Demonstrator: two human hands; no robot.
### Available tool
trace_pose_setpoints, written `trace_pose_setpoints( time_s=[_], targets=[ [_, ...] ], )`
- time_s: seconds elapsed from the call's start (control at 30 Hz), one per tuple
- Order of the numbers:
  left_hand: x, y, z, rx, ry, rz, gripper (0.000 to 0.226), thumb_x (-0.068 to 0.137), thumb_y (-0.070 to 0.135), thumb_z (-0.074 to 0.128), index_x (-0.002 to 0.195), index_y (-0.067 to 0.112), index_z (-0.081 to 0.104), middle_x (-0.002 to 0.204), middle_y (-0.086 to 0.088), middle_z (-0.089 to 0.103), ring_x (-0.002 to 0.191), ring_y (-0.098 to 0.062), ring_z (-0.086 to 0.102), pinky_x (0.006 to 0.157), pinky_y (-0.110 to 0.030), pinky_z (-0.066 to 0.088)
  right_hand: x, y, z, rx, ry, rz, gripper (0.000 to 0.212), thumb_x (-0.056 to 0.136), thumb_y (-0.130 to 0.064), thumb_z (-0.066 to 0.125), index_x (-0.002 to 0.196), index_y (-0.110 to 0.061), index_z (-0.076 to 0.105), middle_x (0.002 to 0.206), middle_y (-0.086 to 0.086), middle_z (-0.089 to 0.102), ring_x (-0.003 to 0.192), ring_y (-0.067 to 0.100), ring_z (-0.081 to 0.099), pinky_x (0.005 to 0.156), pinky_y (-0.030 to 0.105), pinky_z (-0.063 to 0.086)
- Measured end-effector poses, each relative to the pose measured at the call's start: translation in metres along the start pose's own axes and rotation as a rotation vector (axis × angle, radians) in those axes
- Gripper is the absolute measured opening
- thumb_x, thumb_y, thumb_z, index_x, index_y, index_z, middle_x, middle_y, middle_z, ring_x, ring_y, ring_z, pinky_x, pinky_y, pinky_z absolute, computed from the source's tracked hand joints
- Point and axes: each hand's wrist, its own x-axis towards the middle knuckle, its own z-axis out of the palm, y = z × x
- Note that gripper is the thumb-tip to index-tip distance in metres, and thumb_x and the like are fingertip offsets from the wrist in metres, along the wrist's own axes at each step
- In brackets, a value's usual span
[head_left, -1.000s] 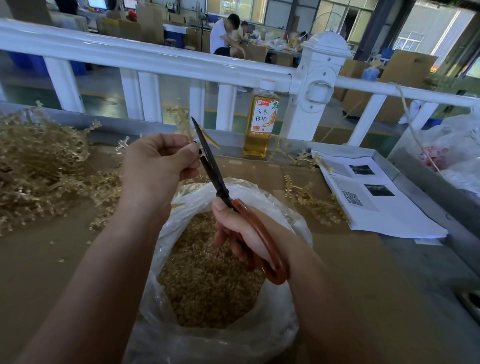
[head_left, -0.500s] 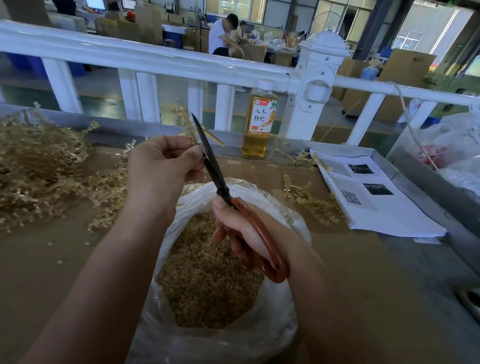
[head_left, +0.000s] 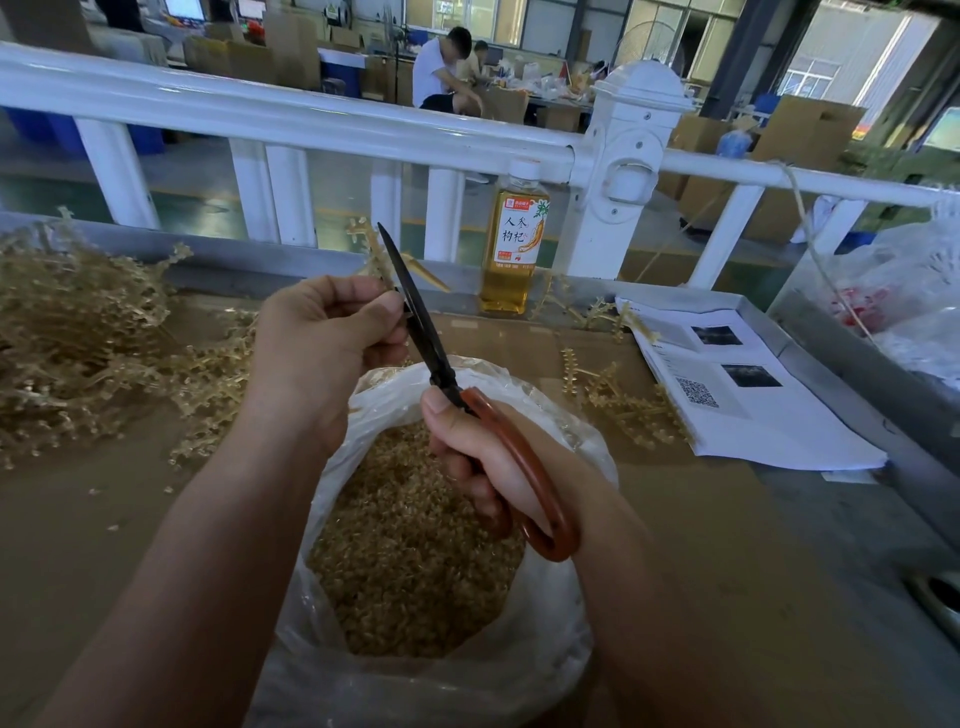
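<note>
My right hand (head_left: 493, 462) grips the orange handles of a pair of scissors (head_left: 421, 322), whose dark blades point up and away. My left hand (head_left: 322, 343) is curled round a tan plastic sprig (head_left: 371, 249) that sticks up beside the blades. Both hands hover over an open clear plastic bag (head_left: 550, 675) filled with small tan cut pieces (head_left: 410, 551). The blades look nearly closed against the sprig near my left thumb.
A large heap of tan plastic sprigs (head_left: 78, 332) lies on the brown table at the left, with more sprigs (head_left: 618, 400) at the right. A bottle of amber drink (head_left: 511, 249) stands by the white railing (head_left: 311, 124). Printed sheets (head_left: 769, 415) lie at the right.
My hands, the scissors and the sprig have stayed almost still over the bag. The view has shifted only slightly.
</note>
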Motion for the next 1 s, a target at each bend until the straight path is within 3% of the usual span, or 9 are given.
trace_pose_setpoints(
  time_s=[0.33,0.43,0.5,0.6,1.0],
  targets=[
    [0.0009,-0.0014,0.0,-0.003,0.016,-0.004,0.013,0.084,-0.002,0.059,0.077,0.01,0.058,0.051,0.007,0.062,0.049,-0.004,0.059,0.052,-0.016,0.051,0.0051,0.0006,-0.0002,-0.022,-0.007,0.052,0.033,0.089,-0.058,0.033,0.069,-0.032,0.035,0.067,-0.011,0.037,0.058,0.002,0.036,0.055,0.02,0.027],
    [0.0012,-0.001,-0.0002,-0.003,0.014,0.002,0.014,0.084,-0.002,0.058,0.077,0.009,0.058,0.05,0.008,0.062,0.049,-0.004,0.058,0.052,-0.016,0.051,0.0052,0.0,-0.0011,0.078,-0.039,0.076,0.033,0.093,-0.052,0.034,0.069,-0.029,0.038,0.056,-0.011,0.047,0.041,-0.003,0.047,0.047,0.013,0.033],
    [0.0011,-0.0005,0.0001,-0.004,0.014,0.003,0.013,0.084,-0.002,0.058,0.077,0.009,0.058,0.051,0.008,0.063,0.049,-0.004,0.059,0.053,-0.017,0.052,0.0044,-0.0007,-0.0019,0.097,-0.047,0.094,0.032,0.092,-0.053,0.037,0.07,-0.03,0.04,0.049,-0.01,0.05,0.031,-0.007,0.045,0.037,0.009,0.034],
    [0.0018,0.0007,0.0003,-0.008,0.014,-0.001,0.013,0.084,-0.002,0.059,0.077,0.009,0.058,0.05,0.007,0.063,0.049,-0.004,0.059,0.053,-0.017,0.052,0.007,0.0021,-0.0019,-0.016,0.007,0.072,0.035,0.088,-0.061,0.036,0.069,-0.032,0.04,0.06,-0.009,0.043,0.032,-0.004,0.042,0.04,0.013,0.033],
    [0.0038,0.0017,-0.0006,-0.069,-0.033,-0.043,0.016,0.084,-0.003,0.056,0.073,0.009,0.057,0.052,0.003,0.064,0.047,-0.007,0.058,0.05,-0.018,0.05,0.0014,-0.0018,-0.0021,0.03,0.016,0.001,0.037,0.09,-0.056,0.037,0.072,-0.026,0.044,0.061,-0.002,0.041,0.047,0.009,0.036,0.048,0.024,0.034]
  ],
)
